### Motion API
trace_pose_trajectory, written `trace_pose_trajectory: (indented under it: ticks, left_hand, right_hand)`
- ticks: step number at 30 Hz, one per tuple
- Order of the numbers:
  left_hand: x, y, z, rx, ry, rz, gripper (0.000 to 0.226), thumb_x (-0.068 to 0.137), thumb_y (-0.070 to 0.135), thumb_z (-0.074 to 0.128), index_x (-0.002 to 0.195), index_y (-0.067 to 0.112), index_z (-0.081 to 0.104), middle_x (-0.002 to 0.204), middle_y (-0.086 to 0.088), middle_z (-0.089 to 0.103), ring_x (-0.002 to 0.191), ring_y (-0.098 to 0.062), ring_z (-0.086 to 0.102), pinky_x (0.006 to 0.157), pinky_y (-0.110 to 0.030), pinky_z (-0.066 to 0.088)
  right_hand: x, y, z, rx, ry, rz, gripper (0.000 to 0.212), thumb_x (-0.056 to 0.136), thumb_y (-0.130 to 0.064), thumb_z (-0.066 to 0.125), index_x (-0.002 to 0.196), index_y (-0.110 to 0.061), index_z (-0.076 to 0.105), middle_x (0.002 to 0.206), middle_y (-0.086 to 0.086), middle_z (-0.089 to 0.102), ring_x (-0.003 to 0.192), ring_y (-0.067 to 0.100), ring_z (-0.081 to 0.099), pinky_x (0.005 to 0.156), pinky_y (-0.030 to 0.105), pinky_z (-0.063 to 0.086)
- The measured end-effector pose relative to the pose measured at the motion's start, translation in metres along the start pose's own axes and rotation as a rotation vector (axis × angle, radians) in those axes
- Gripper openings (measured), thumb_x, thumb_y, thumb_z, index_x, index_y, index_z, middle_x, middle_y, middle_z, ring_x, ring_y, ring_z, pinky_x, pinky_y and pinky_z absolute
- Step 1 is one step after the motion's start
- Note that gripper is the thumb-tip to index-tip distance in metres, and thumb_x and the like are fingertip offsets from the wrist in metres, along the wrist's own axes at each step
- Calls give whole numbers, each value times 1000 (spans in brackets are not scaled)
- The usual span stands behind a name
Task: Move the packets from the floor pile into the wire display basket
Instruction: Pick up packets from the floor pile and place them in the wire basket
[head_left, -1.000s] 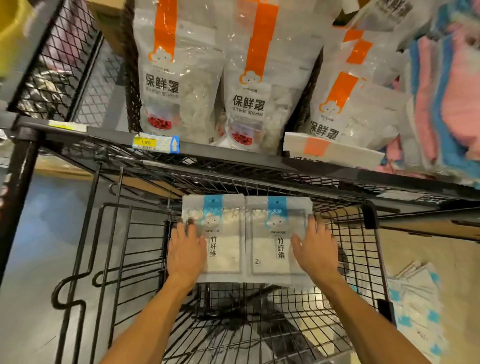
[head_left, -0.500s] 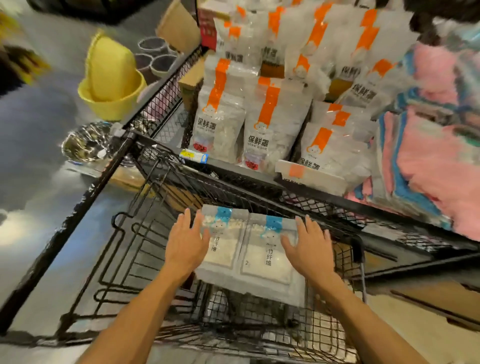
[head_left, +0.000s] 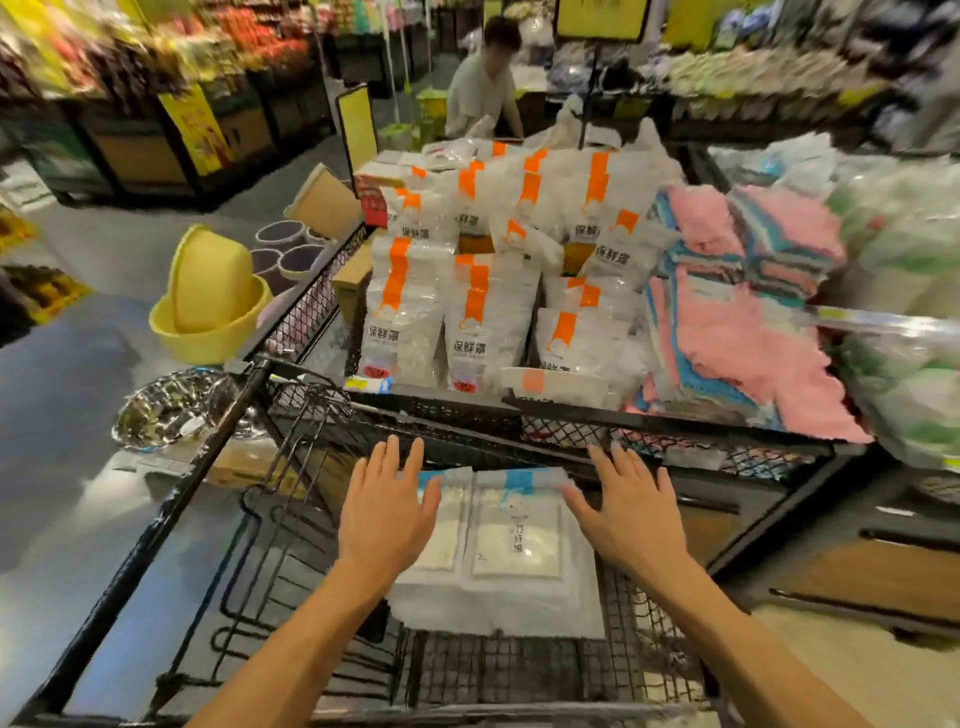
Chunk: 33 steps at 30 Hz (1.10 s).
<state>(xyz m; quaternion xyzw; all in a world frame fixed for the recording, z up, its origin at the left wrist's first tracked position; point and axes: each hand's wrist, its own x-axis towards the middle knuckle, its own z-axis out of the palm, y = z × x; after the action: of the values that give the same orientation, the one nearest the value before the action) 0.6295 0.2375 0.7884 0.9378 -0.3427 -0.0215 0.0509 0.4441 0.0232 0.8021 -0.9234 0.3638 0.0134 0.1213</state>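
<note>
Two stacks of white packets with blue top strips (head_left: 514, 535) lie side by side in the black wire display basket (head_left: 519, 670). My left hand (head_left: 387, 512) hovers with straight, spread fingers over the left stack and hides much of it. Over the right stack's right edge, my right hand (head_left: 626, 512) is spread flat the same way. Neither hand grips anything. The floor pile is out of view.
Above the basket a mesh shelf (head_left: 571, 415) carries orange-striped white bags (head_left: 488, 322) and pink and blue cloths (head_left: 743, 332). Yellow basins (head_left: 208, 306) and a shiny bowl (head_left: 171, 405) sit at the left. A person (head_left: 483, 83) stands at the far side of the display.
The view has tilted up from the basket to take in the shop. Both hands have lifted slightly off the packets, fingers spread. The packets stay in place.
</note>
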Motion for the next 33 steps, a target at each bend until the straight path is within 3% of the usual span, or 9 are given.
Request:
trace_pose_trajectory:
  ticks: [8, 13, 17, 26, 33]
  left_hand:
    - [-28, 76, -9, -107, -87, 357, 66, 106, 55, 20, 164, 26, 7, 171, -5, 6, 158, -22, 4, 129, -40, 5]
    - [-69, 148, 5, -197, -121, 621, 78, 97, 67, 4, 164, 27, 15, 171, -7, 13, 158, -24, 9, 128, -42, 9]
    - [-116, 201, 9, -215, -164, 780, 64, 106, 55, 20, 163, 27, 16, 171, -5, 13, 158, -22, 9, 128, -42, 8]
    - [-179, 301, 26, -132, -207, 1008, 66, 106, 57, 19, 163, 23, 17, 170, -5, 15, 158, -22, 11, 128, -40, 10]
    - [-230, 403, 46, -90, -237, 1102, 66, 107, 56, 24, 164, 23, 15, 170, -3, 18, 157, -21, 14, 128, -40, 14]
  right_hand:
    - [-125, 47, -13, 94, 129, 349, 79, 98, -75, 22, 164, -31, 21, 172, -2, 16, 159, 19, 11, 128, 48, 7]
    - [-235, 98, -15, 86, 196, 636, 87, 92, -81, 21, 161, -28, 29, 169, 0, 27, 155, 23, 25, 124, 46, 19]
    - [-324, 133, -16, 82, 281, 817, 79, 95, -75, 27, 156, -25, 38, 161, -1, 41, 149, 23, 35, 122, 50, 26]
    - [-446, 205, 3, 167, 292, 1152, 81, 97, -75, 23, 162, -27, 25, 170, 2, 24, 156, 24, 23, 127, 48, 19]
    - [-509, 283, 16, 199, 302, 1279, 79, 99, -74, 26, 162, -26, 25, 169, 2, 27, 154, 26, 28, 126, 47, 22]
